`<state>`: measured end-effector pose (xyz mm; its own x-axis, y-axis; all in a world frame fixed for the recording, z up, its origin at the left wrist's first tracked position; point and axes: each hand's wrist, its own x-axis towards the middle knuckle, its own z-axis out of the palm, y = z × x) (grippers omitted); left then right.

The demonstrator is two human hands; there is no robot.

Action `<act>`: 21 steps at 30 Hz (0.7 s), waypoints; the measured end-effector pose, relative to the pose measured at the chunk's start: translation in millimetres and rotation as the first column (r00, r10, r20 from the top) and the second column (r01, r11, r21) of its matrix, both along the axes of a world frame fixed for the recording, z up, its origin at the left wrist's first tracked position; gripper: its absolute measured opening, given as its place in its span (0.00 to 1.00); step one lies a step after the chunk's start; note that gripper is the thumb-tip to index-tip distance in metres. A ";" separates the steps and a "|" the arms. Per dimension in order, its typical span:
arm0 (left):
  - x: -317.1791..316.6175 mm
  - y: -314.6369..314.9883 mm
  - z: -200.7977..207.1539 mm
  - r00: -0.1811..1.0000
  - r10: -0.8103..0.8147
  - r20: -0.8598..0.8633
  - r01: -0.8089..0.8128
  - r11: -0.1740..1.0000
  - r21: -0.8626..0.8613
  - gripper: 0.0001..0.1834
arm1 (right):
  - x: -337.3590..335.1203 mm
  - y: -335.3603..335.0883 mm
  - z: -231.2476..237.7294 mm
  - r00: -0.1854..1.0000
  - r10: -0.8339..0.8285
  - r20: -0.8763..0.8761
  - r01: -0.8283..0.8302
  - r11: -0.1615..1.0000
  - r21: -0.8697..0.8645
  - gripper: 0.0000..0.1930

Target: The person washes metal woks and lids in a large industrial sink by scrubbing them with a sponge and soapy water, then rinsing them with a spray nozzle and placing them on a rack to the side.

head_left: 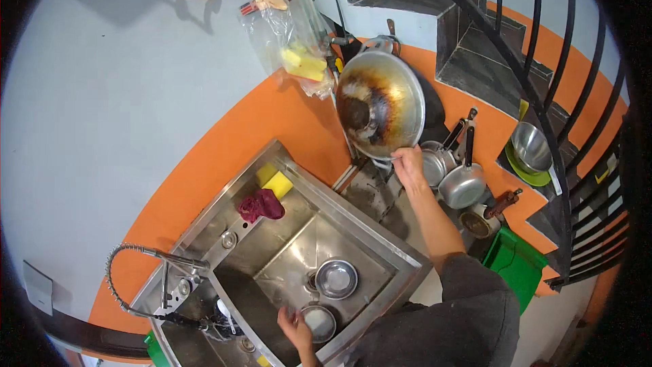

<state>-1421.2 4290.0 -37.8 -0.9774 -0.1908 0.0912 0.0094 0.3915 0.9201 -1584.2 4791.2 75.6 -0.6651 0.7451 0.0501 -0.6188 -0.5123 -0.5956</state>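
Note:
My right hand [409, 167] is closed on the lower edge of a large round metal wok [380, 105], whose scorched underside faces me. The wok is up against the orange wall, and a handle shows at its top. Low over the sink [299, 234], my left hand [296, 330] has its fingers apart, slightly blurred. It is right beside a small metal bowl [319, 324] with something pale in it or a reflection. Another metal bowl [336, 279] sits near the drain in the same basin.
A yellow sponge [278, 184] and a dark red cloth [261, 206] lie on the sink's back ledge, near a spring-hose faucet [185, 259]. Saucepans [463, 185] hang at the right, above a green bin [516, 265]. Black stair railings [533, 34] rise beyond.

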 end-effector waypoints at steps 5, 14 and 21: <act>37.9 -43.8 -0.5 0.956 0.173 0.237 -0.184 0.983 0.027 0.22 | -44.0 37.8 -7.9 0.994 0.002 -0.106 -0.007 0.999 -0.051 0.29; 10.2 -29.8 -47.9 0.974 0.145 0.175 -0.185 0.952 0.243 0.21 | -89.6 53.7 -34.7 0.984 -0.164 -0.070 0.155 0.982 -0.111 0.28; 5.8 -51.0 -77.5 0.968 0.178 0.179 -0.208 0.964 0.166 0.18 | -104.1 59.7 -42.5 0.973 -0.229 -0.032 0.227 0.972 -0.056 0.22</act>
<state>-1415.4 4239.0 -115.3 -0.9189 -0.3763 -0.1183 -0.2042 0.1972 0.9589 -1688.3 4850.9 33.0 -0.4757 0.8791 0.0296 -0.7447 -0.3846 -0.5455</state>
